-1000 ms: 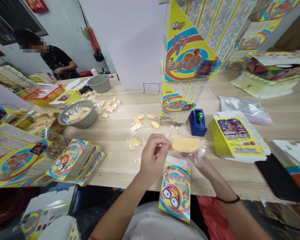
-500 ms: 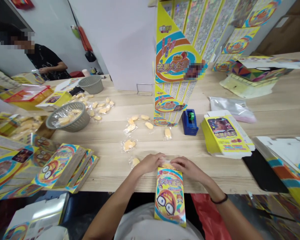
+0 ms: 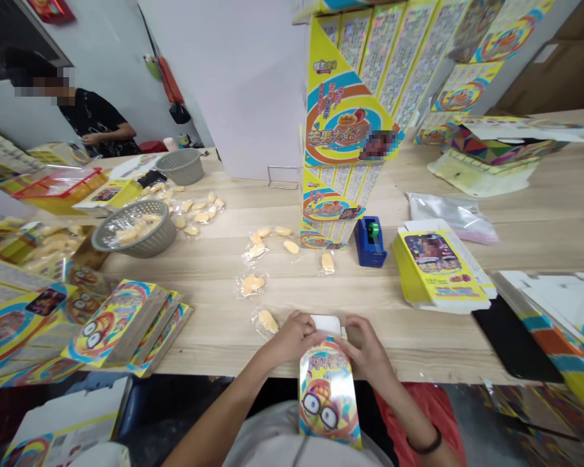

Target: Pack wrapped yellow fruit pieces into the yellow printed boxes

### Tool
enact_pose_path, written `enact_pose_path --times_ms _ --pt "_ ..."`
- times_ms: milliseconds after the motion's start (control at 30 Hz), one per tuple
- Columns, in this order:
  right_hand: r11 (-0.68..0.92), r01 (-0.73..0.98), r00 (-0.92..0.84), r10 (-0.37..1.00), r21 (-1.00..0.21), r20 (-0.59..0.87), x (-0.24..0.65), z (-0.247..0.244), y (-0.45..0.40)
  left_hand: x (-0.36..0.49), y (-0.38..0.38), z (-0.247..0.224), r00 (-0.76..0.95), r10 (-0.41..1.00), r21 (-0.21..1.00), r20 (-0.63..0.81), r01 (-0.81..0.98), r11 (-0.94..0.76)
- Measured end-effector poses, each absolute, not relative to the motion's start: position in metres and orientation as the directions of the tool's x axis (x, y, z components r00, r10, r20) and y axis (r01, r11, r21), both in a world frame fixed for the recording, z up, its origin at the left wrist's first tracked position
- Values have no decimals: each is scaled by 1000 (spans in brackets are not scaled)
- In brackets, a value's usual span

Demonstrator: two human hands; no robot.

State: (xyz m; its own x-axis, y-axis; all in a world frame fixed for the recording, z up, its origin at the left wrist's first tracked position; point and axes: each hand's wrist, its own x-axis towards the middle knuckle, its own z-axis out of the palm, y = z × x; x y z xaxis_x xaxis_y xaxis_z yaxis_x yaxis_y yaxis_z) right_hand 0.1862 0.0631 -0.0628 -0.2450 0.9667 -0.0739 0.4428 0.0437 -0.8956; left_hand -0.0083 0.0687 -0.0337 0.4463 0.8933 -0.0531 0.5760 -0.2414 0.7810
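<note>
A yellow cartoon-printed snack box (image 3: pixel 327 395) lies against the table's front edge and my body, its open end pointing away from me. A white end flap stands out beyond the printed face. My left hand (image 3: pixel 292 338) grips the box's far left corner, fingers curled over the flap. At the far right corner, my right hand (image 3: pixel 370 350) pinches the box edge between thumb and bent fingers. What is inside the box is hidden. Left of my left hand lies a wrapped yellow biscuit-like piece (image 3: pixel 267 321), with another wrapped piece (image 3: pixel 252 283) farther off.
Stacked printed boxes (image 3: pixel 345 136) rise ahead, beside a blue tape dispenser (image 3: pixel 370 243). Finished-looking boxes (image 3: pixel 119 321) and a grey basket (image 3: pixel 139 237) of wrapped pieces are left. A flattened box (image 3: pixel 440 266) and a black phone-like slab (image 3: pixel 513 344) lie right. A person (image 3: pixel 95 123) works far left.
The wrapped piece at the box's open end has gone from sight, and a white flap shows there now. My hands have moved slightly toward me and onto the box's corners.
</note>
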Motion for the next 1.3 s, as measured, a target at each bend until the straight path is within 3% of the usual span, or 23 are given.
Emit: enact_pose_path --times_ms 67,133,200,267,367,500,600,667,800,1000,1133,1300 --pt "-165 185 -143 971 -969 -193 186 -62 50 -6 57 -35 351 936 857 -17 487 -167" --pt "-308 7 -125 944 -951 -306 185 -57 40 1 43 -39 140 990 904 15 420 -73" --pt "-340 -45 -76 939 -939 -336 183 -50 36 8 31 -44 -86 996 947 -22 318 49" --pt "-328 -54 -30 945 -943 -327 182 -46 37 14 23 -49 -165 974 964 -155 191 186" --pt "-317 -85 3 948 -945 -318 178 -43 42 15 20 -48 -49 955 946 -293 129 297" --pt "-348 -242 30 930 -906 -365 172 -44 43 16 24 -35 27 965 962 -262 85 259" --pt "-438 -389 -26 884 -810 -466 175 -47 41 17 30 -25 -1 958 956 -288 -65 287" --pt "-454 -367 -69 884 -812 -463 180 -49 40 17 36 -19 0 946 941 -326 -94 324" --pt "-379 -247 -137 925 -892 -355 186 -43 42 14 49 -8 44 935 934 -353 84 348" --pt "-554 -213 -243 828 -805 -506 184 -24 52 13 51 1 90 926 918 -366 197 343" --pt "-573 -258 -303 813 -778 -498 193 -27 50 5 44 3 211 914 936 -346 147 320" --pt "-554 -267 -358 817 -789 -452 204 -40 41 -5 25 -3 376 819 892 -432 43 451"
